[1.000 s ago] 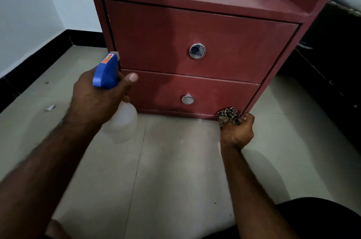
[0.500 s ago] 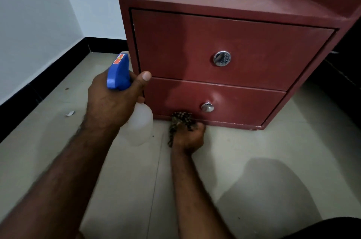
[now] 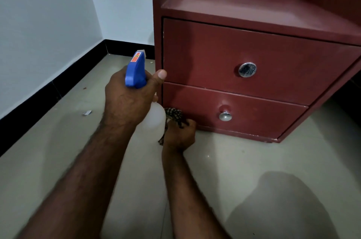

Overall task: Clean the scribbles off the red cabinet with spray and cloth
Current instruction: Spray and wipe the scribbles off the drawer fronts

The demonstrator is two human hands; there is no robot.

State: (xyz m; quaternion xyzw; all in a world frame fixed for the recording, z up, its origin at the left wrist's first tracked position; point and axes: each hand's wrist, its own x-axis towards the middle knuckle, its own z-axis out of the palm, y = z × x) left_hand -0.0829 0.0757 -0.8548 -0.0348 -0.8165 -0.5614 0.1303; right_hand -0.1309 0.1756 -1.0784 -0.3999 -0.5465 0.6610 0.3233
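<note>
Red wooden two-drawer cabinet (image 3: 254,47) is standing on the pale tiled floor (image 3: 244,164), right of centre near the far wall. Both drawers are closed, so their contents are hidden. A spray bottle with a blue trigger head and a translucent white body (image 3: 135,71) is being gripped at the neck by the left hand (image 3: 127,102), thumb raised, just beside the cabinet's left front corner. A brown checked cloth (image 3: 173,114) is being bunched in the closed fingers of the right hand (image 3: 179,134) and pressed to the lower drawer's bottom left edge, at floor level. How much liquid is being held in the bottle cannot be told. No scribbles are being made out on the front. The nozzle appears to be pointing past the left edge, so the wall and floor could be wetted instead. Grit from the floor could also be picked up by the cloth and dragged across the paint.
</note>
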